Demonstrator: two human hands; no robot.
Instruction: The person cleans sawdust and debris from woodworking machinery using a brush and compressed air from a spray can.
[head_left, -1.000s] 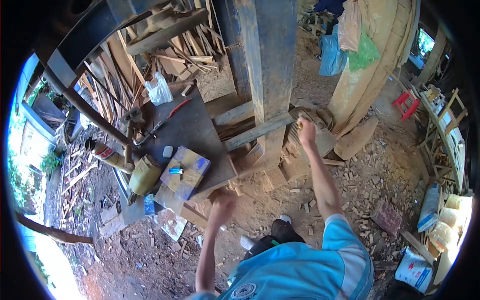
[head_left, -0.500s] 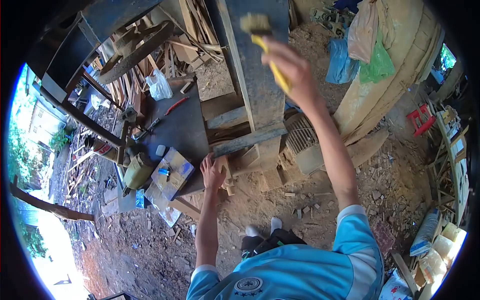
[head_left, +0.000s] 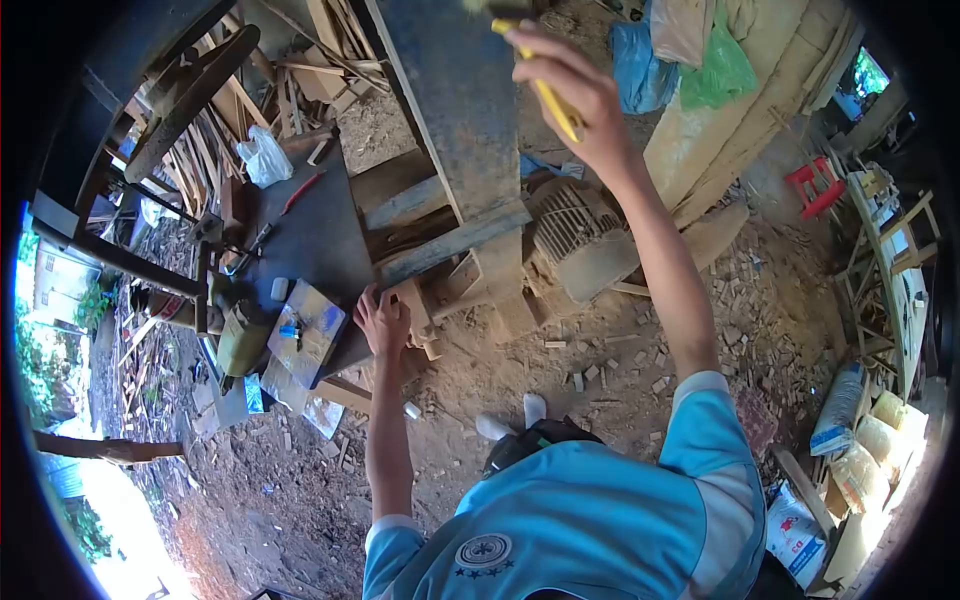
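Observation:
In the upper middle of the head view, my right hand [head_left: 590, 98] grips the yellow handle of a paintbrush [head_left: 552, 103]. Its pale bristles are partly cut off by the top edge, over a long dusty metal machine surface [head_left: 462, 115]. My left hand [head_left: 384, 320] lies with fingers apart on the near right corner of a dark tabletop [head_left: 325, 225], beside a wooden block and a grey crossbar [head_left: 455, 243]. It holds nothing that I can see.
A motor [head_left: 575, 225] stands right of the machine. On the table are a stained board [head_left: 310, 335], a red-handled tool [head_left: 303, 192] and a plastic bag [head_left: 265, 157]. Bags hang by a large timber [head_left: 735, 110]. Wood scraps litter the ground; a red stool [head_left: 815, 187] stands right.
The view has shifted, so the table and machine appear further left and higher. The brush has moved toward the top edge, still in my right hand. My left hand stays at the table corner.

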